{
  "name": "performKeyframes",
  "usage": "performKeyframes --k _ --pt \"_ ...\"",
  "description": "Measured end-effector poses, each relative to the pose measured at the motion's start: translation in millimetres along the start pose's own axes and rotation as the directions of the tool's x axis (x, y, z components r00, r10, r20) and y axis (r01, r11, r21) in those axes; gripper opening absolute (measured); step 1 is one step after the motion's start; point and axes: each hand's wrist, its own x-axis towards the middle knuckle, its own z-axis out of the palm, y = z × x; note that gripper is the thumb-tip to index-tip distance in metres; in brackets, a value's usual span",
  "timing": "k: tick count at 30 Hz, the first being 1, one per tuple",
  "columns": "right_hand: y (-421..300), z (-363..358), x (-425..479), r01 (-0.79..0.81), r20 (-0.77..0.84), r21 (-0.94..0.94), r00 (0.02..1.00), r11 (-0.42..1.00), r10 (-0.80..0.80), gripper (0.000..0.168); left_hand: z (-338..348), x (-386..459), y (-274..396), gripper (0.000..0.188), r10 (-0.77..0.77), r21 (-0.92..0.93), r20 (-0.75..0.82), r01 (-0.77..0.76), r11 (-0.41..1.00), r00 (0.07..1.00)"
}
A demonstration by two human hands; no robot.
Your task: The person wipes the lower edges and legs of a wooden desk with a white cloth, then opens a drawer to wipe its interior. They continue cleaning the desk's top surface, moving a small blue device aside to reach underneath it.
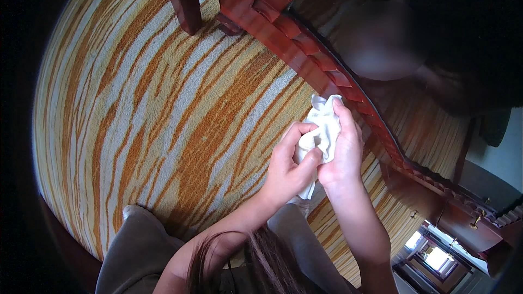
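Observation:
A crumpled white cloth (327, 130) is bunched between my two hands. My left hand (288, 167) grips its near left side, with the thumb and fingers curled into the folds. My right hand (345, 143) holds the cloth from the right, its thumb pressed along the upper end. A loose corner of the cloth hangs below my left hand. Just beyond my hands runs a carved red-brown wooden frame (327, 71). The frame edges a dark reflective pane (425, 126), where striped carpet and a blurred figure show. From this angle, I cannot tell whether the cloth touches the frame.
Striped orange, cream and grey carpet (184, 110) covers the floor. A wooden leg (184, 4) stands at the top. My grey-trousered legs (135, 249) are below. At lower right are wooden furniture with a brass handle (476, 219) and a bright window (439, 258).

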Motion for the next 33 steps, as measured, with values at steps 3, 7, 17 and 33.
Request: performKeyframes --k 3,7,17,33 --pt "0.4 5.5 -5.4 0.094 0.014 0.0 0.995 0.996 -0.094 0.024 -2.7 0.4 0.9 0.032 0.017 0.013 0.01 -0.017 1.0 1.0" --pt "-1.9 3.1 7.2 0.016 0.034 0.059 0.999 0.998 -0.018 0.024 -1.4 3.8 9.7 0.031 0.003 0.039 0.001 -0.003 0.999 1.0" --pt "-11.2 15.2 -1.2 0.016 0.086 -0.062 0.996 0.998 -0.01 0.027 -2.7 1.8 15.2 0.032 0.102 0.033 -0.006 -0.101 0.994 0.995" --pt "-1.0 23.7 -3.9 0.072 0.143 -0.091 0.988 0.993 -0.059 0.024 -9.6 -0.2 17.4 0.031 0.057 -0.102 -0.061 -0.063 0.993 0.997"
